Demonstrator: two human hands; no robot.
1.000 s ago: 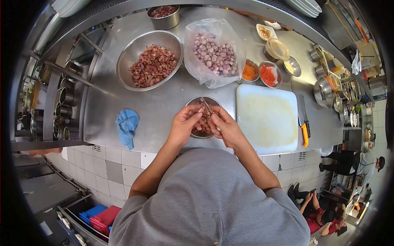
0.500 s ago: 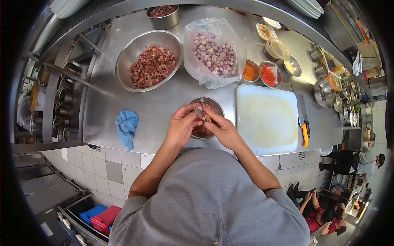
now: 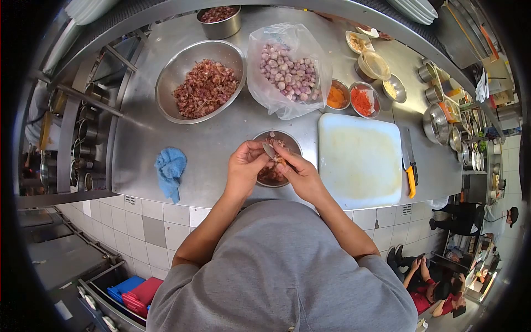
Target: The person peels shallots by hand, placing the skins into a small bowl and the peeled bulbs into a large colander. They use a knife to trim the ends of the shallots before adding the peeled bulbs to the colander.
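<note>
My left hand (image 3: 245,167) is closed in a pinch, its fingertips around what looks like a small shallot, mostly hidden. Between both sets of fingertips shows the short blade of a small knife (image 3: 269,150). My right hand (image 3: 304,177) is curled around its handle, of which only a bit of orange shows. Both hands are over a steel bowl (image 3: 296,145) with reddish-brown shallot skins (image 3: 271,175) in it. Beyond them, a clear plastic bag (image 3: 318,52) holds many peeled shallots (image 3: 287,74). A large steel bowl (image 3: 163,88) of reddish shallots or skins (image 3: 204,88) stands to its left.
A white cutting board (image 3: 359,160) lies right of my hands, with a yellow-handled knife (image 3: 411,177) and a dark-handled one beside it. A blue cloth (image 3: 171,172) lies left. Small bowls of orange (image 3: 336,97) and red pieces (image 3: 362,102) stand behind the board. Other people are at far right.
My hands stay over the bowl with small finger movements; the blade has tilted more upright between them. Reddish shapes now show by the far dishes at the back right.
</note>
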